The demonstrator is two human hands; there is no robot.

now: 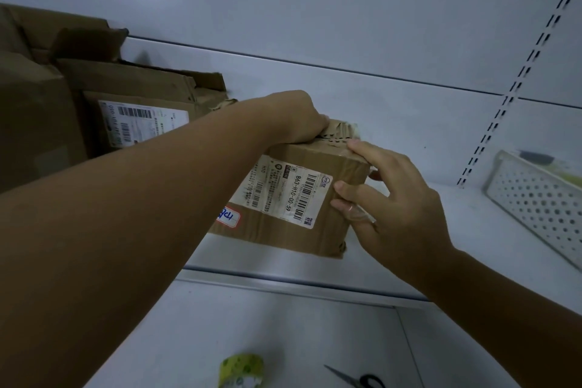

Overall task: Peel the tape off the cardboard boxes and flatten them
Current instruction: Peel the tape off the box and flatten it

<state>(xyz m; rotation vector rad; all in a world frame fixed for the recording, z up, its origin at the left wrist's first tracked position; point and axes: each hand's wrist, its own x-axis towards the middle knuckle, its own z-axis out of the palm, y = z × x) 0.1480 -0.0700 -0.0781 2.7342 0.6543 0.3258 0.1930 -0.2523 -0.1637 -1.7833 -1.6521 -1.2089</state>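
A: Position of the cardboard box [318, 154] to be recorded.

B: It is seen standing on the white shelf [409, 135], near the front edge, with the shipping label [293, 195] turned towards the camera. A small handwritten sticker [228, 216] is noted just left of the label.

A: Hands?

B: They are kept apart, one at each side of the box. The left hand [299, 116] is curled over the far top edge; its fingertips are hidden behind the box. Just beside it, ragged torn tape [340, 132] is seen standing up along the top. The right hand [396, 198] is wrapped round the right-hand corner: one finger is laid on the top edge, others on the labelled face, and one fingertip shows past the right side. A scrap of clear tape appears stuck to one finger.

A: Surroundings?

B: Other opened boxes [135, 98] are stacked at the left, well apart from the hands. A perforated white tray [535, 198] is noted at the right. On the lower surface, a green tape roll [241, 370] and scissors [359, 379] are seen near each other.
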